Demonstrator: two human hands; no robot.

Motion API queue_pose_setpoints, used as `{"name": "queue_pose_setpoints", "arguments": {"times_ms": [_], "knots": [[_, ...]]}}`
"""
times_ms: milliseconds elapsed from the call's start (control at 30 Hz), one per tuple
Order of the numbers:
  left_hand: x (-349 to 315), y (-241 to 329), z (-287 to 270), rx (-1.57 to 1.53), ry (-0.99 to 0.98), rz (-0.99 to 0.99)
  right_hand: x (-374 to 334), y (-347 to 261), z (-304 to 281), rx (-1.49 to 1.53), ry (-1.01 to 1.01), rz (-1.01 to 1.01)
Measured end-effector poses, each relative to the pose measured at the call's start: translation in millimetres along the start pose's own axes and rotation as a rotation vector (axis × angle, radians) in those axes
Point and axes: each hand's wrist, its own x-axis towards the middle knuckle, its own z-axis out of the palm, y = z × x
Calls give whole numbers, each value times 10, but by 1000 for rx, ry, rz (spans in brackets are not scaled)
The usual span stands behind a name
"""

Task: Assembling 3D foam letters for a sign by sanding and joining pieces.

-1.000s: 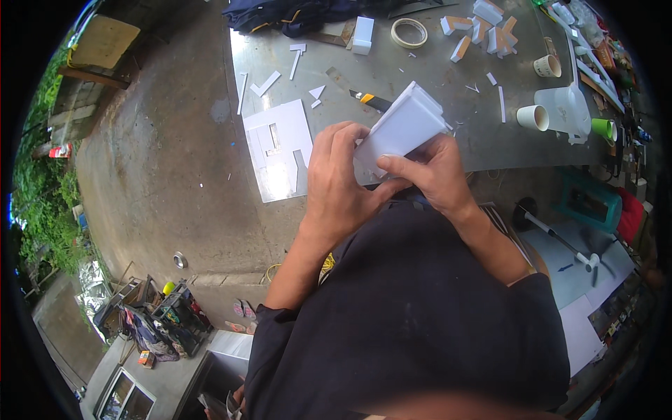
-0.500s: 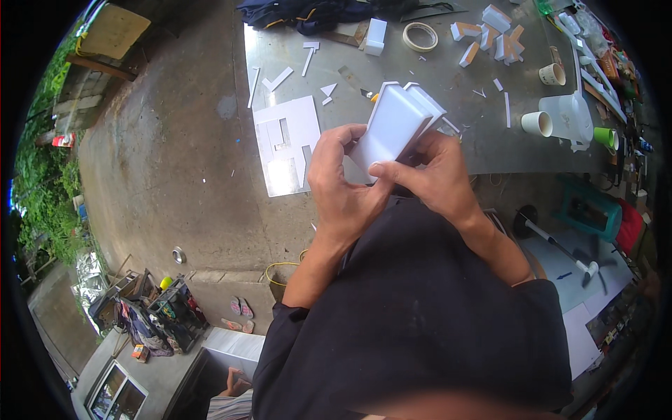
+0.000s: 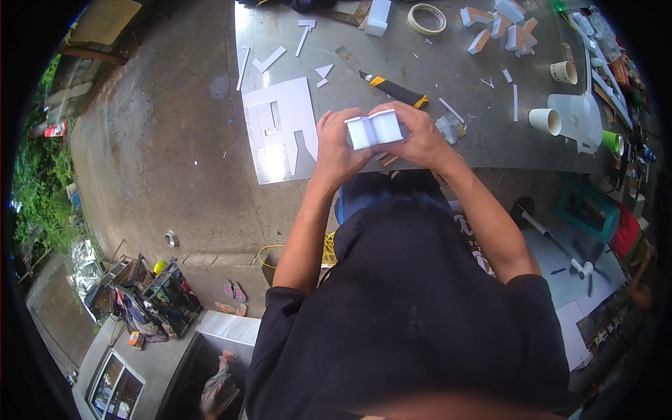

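Note:
Between both hands, over the near edge of a metal table (image 3: 483, 150), is a small white folded piece (image 3: 374, 129) with a crease or step down its middle. My left hand (image 3: 337, 149) grips its left side and my right hand (image 3: 418, 138) its right side; fingers on the far side are partly hidden. Just beyond the hands lies a yellow and black utility knife (image 3: 395, 89), its blade pointing left. A white cut-out sheet (image 3: 280, 98) with slots rests left of my left hand. Beside my right hand is a small clear plastic bit (image 3: 449, 129).
Masking tape (image 3: 427, 19) and several white-and-brown letter-like blocks (image 3: 479, 42) sit at the back. Paper cups (image 3: 544, 122) and a clear plastic container (image 3: 575, 117) stand at the right. White offcuts (image 3: 269, 60) are scattered about. Concrete floor (image 3: 161, 133) stretches to the left.
Both hands have drawn back toward me and turned the white piece, so it now looks shorter. The utility knife, mostly hidden before, shows fully. The whole view has shifted slightly.

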Motion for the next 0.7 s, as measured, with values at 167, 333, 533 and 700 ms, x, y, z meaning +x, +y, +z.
{"name": "queue_pose_setpoints", "arguments": {"times_ms": [167,333,533,700], "knots": [[-11,-538,291,-13,-18,-48,192,577,125,-108,-35,-103],[-115,-845,513,-25,-5,-117,278,977,270,-136,-23,-118],[-206,-803,631,-156,18,-107,158,1115,334,-200,12,-134],[-302,-878,733,-109,43,-63,89,1022,433,-231,46,-118]]}}
